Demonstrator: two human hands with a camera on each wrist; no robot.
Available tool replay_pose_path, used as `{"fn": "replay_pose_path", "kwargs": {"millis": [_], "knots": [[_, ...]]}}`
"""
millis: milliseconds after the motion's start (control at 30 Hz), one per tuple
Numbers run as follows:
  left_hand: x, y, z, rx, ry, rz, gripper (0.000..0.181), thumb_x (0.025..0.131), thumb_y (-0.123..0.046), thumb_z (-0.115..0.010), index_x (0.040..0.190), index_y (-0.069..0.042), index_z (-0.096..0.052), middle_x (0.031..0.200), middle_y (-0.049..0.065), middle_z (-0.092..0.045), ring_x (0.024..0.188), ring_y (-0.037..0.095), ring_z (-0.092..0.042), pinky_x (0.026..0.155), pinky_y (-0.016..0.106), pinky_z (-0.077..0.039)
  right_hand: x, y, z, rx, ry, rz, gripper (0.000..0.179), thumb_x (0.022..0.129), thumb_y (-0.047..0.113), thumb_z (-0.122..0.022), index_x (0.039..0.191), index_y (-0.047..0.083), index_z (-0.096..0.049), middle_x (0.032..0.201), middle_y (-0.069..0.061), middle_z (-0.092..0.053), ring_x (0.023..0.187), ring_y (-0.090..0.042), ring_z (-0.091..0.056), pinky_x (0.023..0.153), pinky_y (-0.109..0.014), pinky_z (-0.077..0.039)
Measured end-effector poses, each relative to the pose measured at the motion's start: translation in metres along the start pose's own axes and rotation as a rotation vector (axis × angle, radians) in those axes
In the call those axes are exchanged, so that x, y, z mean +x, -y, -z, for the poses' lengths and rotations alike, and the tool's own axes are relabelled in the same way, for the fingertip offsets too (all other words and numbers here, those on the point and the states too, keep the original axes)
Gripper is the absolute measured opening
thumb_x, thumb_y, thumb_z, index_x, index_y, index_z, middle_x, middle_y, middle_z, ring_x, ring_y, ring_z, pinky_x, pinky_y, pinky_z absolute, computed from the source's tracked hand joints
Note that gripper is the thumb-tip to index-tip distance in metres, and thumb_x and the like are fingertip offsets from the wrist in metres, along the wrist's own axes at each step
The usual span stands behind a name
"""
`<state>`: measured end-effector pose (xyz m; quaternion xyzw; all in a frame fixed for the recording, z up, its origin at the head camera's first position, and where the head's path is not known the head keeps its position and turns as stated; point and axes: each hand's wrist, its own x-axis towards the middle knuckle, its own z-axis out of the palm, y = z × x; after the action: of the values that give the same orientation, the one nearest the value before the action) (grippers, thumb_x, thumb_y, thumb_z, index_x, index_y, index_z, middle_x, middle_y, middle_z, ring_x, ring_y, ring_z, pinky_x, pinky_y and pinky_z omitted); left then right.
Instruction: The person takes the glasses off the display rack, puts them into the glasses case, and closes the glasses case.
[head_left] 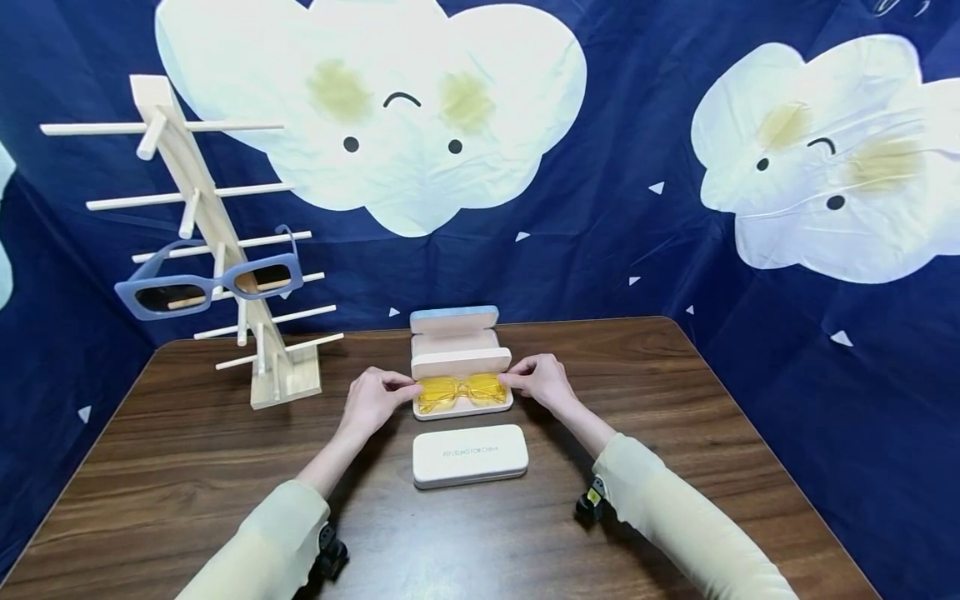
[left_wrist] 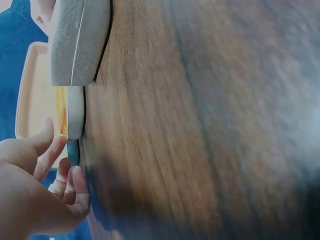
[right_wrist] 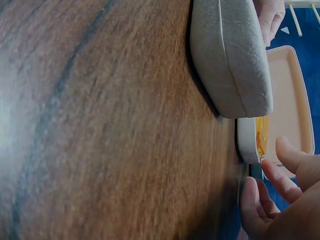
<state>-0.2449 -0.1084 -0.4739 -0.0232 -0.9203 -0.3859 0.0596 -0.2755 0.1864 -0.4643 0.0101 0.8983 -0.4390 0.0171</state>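
Yellow-tinted glasses (head_left: 462, 392) lie in the front part of an open eyeglass case (head_left: 459, 362), whose inside is pale pink. At their left end is my left hand (head_left: 375, 398); its thumb tip meets the frame's edge in the head view. My right hand (head_left: 542, 382) is at the other end in the same way. In the left wrist view the thumb and index finger (left_wrist: 59, 142) stand apart, close to the glasses (left_wrist: 61, 107). The right wrist view shows a similar gap between thumb and index finger beside the glasses (right_wrist: 262, 132).
A closed white eyeglass case (head_left: 470, 456) with lettering lies in front of the open one. On the left stands a wooden display rack (head_left: 288, 379) with several pegs, holding blue sunglasses (head_left: 225, 287). The brown table (head_left: 465, 550) ends at a blue cloth backdrop (head_left: 600, 208) with clouds.
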Motion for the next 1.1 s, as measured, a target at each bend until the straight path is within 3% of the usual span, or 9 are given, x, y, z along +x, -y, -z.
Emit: {"fn": "replay_pose_path", "kwargs": {"millis": [167, 333, 533, 633, 767, 933, 1100], "knots": [[0.0, 0.002, 0.008, -0.013, 0.015, 0.031, 0.034, 0.09, -0.042, -0.077, 0.106, -0.012, -0.081, 0.11, 0.015, -0.076, 0.11, 0.031, -0.065, 0.093, 0.045, -0.05, 0.001, 0.0, 0.002, 0.073, 0.028, -0.024, 0.028, 0.08, 0.034, -0.089, 0.088, 0.009, -0.08, 0.085, -0.001, -0.075, 0.069, -0.01, -0.066, 0.063, -0.024, -0.06], [0.003, -0.001, 0.017, -0.031, 0.108, 0.086, 0.062, 0.096, -0.062, -0.06, 0.125, -0.009, -0.073, 0.128, 0.019, -0.07, 0.121, 0.033, -0.063, 0.103, 0.05, -0.049, 0.006, 0.002, 0.005, 0.175, 0.089, -0.067, 0.042, 0.085, 0.041, -0.084, 0.105, 0.004, -0.077, 0.096, -0.006, -0.074, 0.08, -0.015, -0.067, 0.071, -0.029, -0.062], [0.008, -0.006, 0.019, -0.083, 0.24, 0.178, 0.082, 0.096, -0.077, -0.042, 0.132, -0.009, -0.07, 0.127, 0.015, -0.07, 0.09, 0.025, -0.068, 0.08, 0.033, -0.049, 0.01, 0.008, 0.006, 0.21, 0.172, -0.167, 0.065, 0.091, 0.054, -0.072, 0.127, 0.0, -0.067, 0.126, -0.015, -0.069, 0.09, -0.017, -0.067, 0.081, -0.031, -0.063], [0.009, -0.007, 0.018, -0.101, 0.282, 0.216, 0.085, 0.095, -0.079, -0.041, 0.135, -0.009, -0.068, 0.135, 0.017, -0.068, 0.095, 0.024, -0.069, 0.079, 0.031, -0.051, 0.011, 0.01, 0.006, 0.196, 0.209, -0.193, 0.073, 0.093, 0.061, -0.066, 0.131, 0.0, -0.064, 0.131, -0.017, -0.067, 0.094, -0.018, -0.068, 0.087, -0.035, -0.063], [0.012, -0.01, 0.016, -0.132, 0.291, 0.232, 0.085, 0.096, -0.076, -0.042, 0.133, -0.004, -0.068, 0.136, 0.02, -0.067, 0.106, 0.027, -0.067, 0.084, 0.037, -0.058, 0.015, 0.011, 0.009, 0.179, 0.253, -0.208, 0.08, 0.094, 0.067, -0.059, 0.135, -0.001, -0.061, 0.132, -0.018, -0.066, 0.101, -0.02, -0.067, 0.093, -0.039, -0.061], [0.015, -0.014, 0.013, -0.168, 0.28, 0.258, 0.081, 0.097, -0.074, -0.046, 0.12, -0.001, -0.073, 0.126, 0.021, -0.07, 0.108, 0.028, -0.064, 0.081, 0.036, -0.06, 0.019, 0.013, 0.009, 0.157, 0.28, -0.219, 0.079, 0.094, 0.068, -0.057, 0.131, -0.001, -0.064, 0.128, -0.017, -0.066, 0.102, -0.02, -0.067, 0.093, -0.039, -0.061], [0.018, -0.014, 0.008, -0.202, 0.291, 0.276, 0.083, 0.095, -0.074, -0.049, 0.122, 0.001, -0.072, 0.126, 0.021, -0.069, 0.11, 0.027, -0.064, 0.084, 0.035, -0.061, 0.019, 0.015, 0.008, 0.142, 0.288, -0.223, 0.077, 0.093, 0.068, -0.059, 0.125, -0.001, -0.067, 0.12, -0.014, -0.066, 0.098, -0.019, -0.065, 0.089, -0.037, -0.062]]}}
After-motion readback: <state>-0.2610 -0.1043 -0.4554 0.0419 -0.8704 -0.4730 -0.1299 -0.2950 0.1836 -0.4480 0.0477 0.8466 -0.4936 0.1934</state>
